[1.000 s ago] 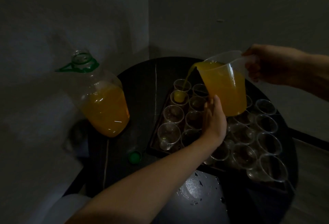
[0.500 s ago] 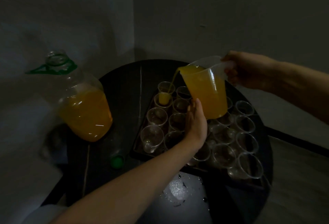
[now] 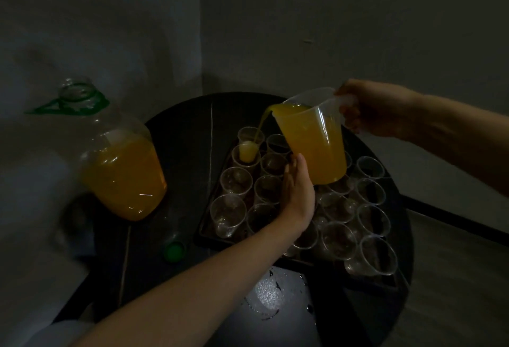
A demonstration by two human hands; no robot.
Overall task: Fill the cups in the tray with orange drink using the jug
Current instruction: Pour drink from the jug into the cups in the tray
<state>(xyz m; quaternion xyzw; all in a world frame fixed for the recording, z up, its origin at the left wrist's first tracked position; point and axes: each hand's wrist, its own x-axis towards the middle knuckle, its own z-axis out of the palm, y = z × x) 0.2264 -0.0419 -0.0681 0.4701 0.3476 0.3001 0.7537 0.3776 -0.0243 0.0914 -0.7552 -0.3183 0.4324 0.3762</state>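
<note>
A clear plastic jug (image 3: 316, 142), mostly full of orange drink, is tilted to the left above a dark tray (image 3: 205, 232) packed with several clear plastic cups. My right hand (image 3: 377, 109) grips the jug's handle. A thin orange stream runs from the spout into a cup (image 3: 246, 154) in the tray's far left column, which holds some drink. The cup behind it (image 3: 249, 134) and the cups nearer me, such as one at the front left (image 3: 227, 214), look empty. My left hand (image 3: 298, 192), fingers straight, rests flat against the jug's lower side.
A large clear bottle (image 3: 121, 162), open-necked with a green ring and handle, stands half full of orange drink at the table's left. Its green cap (image 3: 174, 250) lies on the round black table (image 3: 179, 137). Grey walls meet in a corner behind. A wet shine marks the near tabletop.
The orange level in the cup under the spout has risen. Both hands and the jug keep the same pose relative to the tray; only my head view shifted.
</note>
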